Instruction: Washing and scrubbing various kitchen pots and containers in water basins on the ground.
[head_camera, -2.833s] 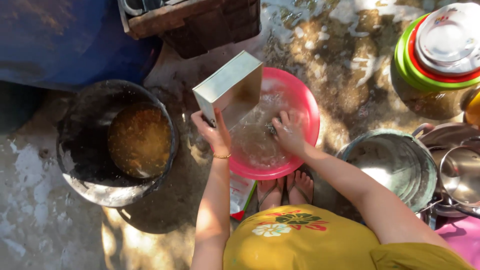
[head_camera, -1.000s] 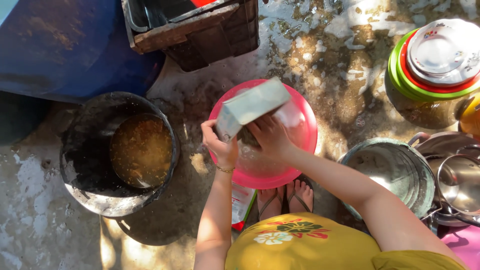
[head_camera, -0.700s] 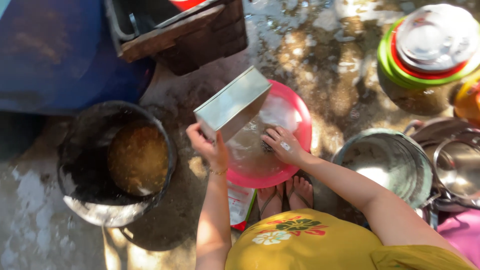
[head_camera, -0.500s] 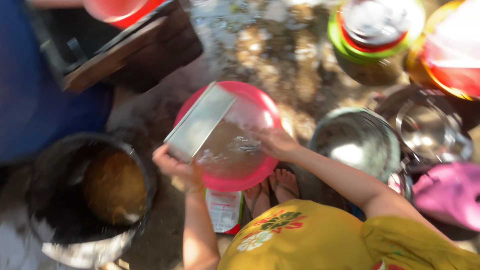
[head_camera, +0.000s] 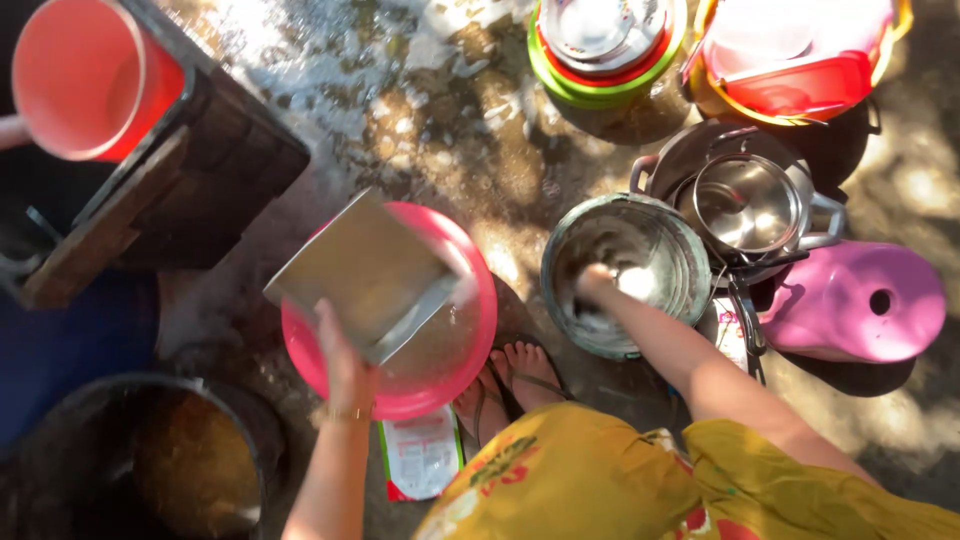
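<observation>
My left hand (head_camera: 343, 360) grips a rectangular metal tin (head_camera: 365, 272), holding it tilted over a pink plastic basin (head_camera: 470, 345) with soapy water. My right hand (head_camera: 594, 283) reaches down into a round metal pot (head_camera: 673, 250) to the right of the basin; its fingers are blurred and partly hidden in the glare, so whether they hold anything does not show. My feet in sandals (head_camera: 510, 380) rest between the basin and the pot.
A black bucket of brownish water (head_camera: 170, 465) sits at lower left. A red tub (head_camera: 85, 80) rests on a dark wooden crate (head_camera: 200, 160). Stacked bowls (head_camera: 605, 50), a steel pot (head_camera: 745, 200), a pink stool (head_camera: 860, 300) and a soap packet (head_camera: 420, 455) surround me.
My right hand left the tin and basin and moved right into the metal pot. The view shifted, bringing the red tub and the pink stool into sight.
</observation>
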